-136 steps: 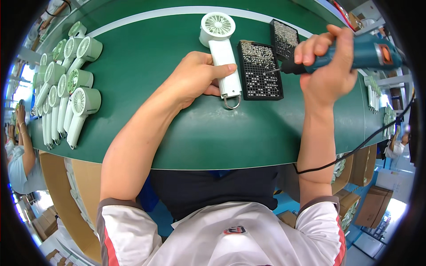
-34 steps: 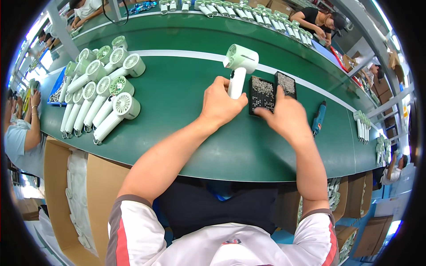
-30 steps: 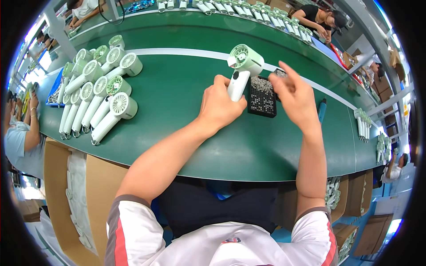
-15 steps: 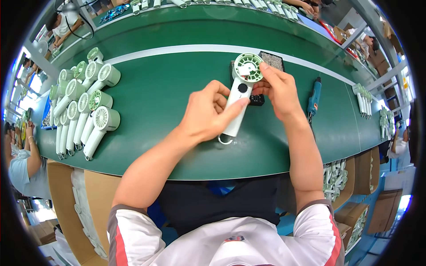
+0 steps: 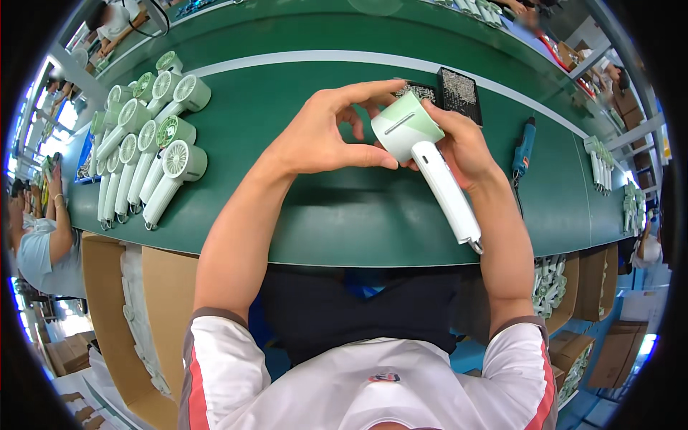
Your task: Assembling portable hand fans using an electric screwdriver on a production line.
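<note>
A handheld fan (image 5: 408, 129) with a pale green round head and a white handle is held over the green table, its side turned up and its handle slanting toward me. My right hand (image 5: 462, 147) grips the fan's head from the right, thumb on top. My left hand (image 5: 326, 129) is spread at the head's left side, thumb and fingers apart; whether its fingertips touch the fan is unclear. Behind the fan sit two black trays of small metal parts, a left tray (image 5: 419, 92) partly hidden and a right tray (image 5: 459, 94) in fuller view.
Several similar fans (image 5: 154, 143) lie grouped on the left of the green table (image 5: 322, 222). A blue electric screwdriver (image 5: 525, 147) lies to the right, with more fans (image 5: 598, 165) beyond. Cardboard boxes (image 5: 168, 308) stand below the near edge. Other people work around.
The fan has been turned from its grille face to its side, its handle swinging to the right. My left hand has come off the handle and opened beside the head.
</note>
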### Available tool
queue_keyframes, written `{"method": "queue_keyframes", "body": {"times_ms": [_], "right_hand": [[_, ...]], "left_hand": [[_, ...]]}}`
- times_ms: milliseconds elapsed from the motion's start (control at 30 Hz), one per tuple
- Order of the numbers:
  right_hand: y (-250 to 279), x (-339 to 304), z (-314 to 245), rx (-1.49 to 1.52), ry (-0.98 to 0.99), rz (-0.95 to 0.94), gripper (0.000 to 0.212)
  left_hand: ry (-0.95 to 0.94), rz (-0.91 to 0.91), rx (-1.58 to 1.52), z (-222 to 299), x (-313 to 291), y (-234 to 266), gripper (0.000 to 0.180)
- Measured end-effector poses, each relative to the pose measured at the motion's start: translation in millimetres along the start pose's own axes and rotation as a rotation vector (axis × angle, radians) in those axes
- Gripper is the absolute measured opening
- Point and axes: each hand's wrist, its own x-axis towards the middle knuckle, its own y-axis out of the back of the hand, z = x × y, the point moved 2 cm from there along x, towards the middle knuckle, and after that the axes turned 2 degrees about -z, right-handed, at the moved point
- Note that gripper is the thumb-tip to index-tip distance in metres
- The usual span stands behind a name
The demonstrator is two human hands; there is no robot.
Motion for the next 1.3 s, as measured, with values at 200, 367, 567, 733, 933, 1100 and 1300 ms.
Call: {"method": "queue_keyframes", "body": {"times_ms": [200,367,567,733,933,1100,1300], "right_hand": [[-4,0,14,-0.331,-0.071,0.082,0.057],[-3,-1,24,-0.469,-0.099,0.077,0.056],[-22,-9,27,-0.815,-0.059,0.061,0.049],[-26,-18,17,-1.033,0.019,0.118,0.043],[-34,-24,10,-1.075,-0.077,0.114,0.044],[-43,-36,-9,-1.118,-0.097,0.149,0.041],[-73,-29,-15,-1.559,-0.164,0.048,0.055]], "left_hand": [[0.035,-0.053,0.149,6,-7,-12,0.105],[0.063,-0.099,0.199,6,-7,-15,0.099],[-0.08,-0.043,0.279,-22,-33,-15,0.085],[-0.173,0.023,0.219,-32,-36,-20,0.083],[-0.215,0.016,0.296,-49,-36,-31,0.085],[-0.16,-0.146,0.049,-39,-31,-30,0.084],[-0.179,-0.201,0.126,-45,-30,-24,0.067]]}}
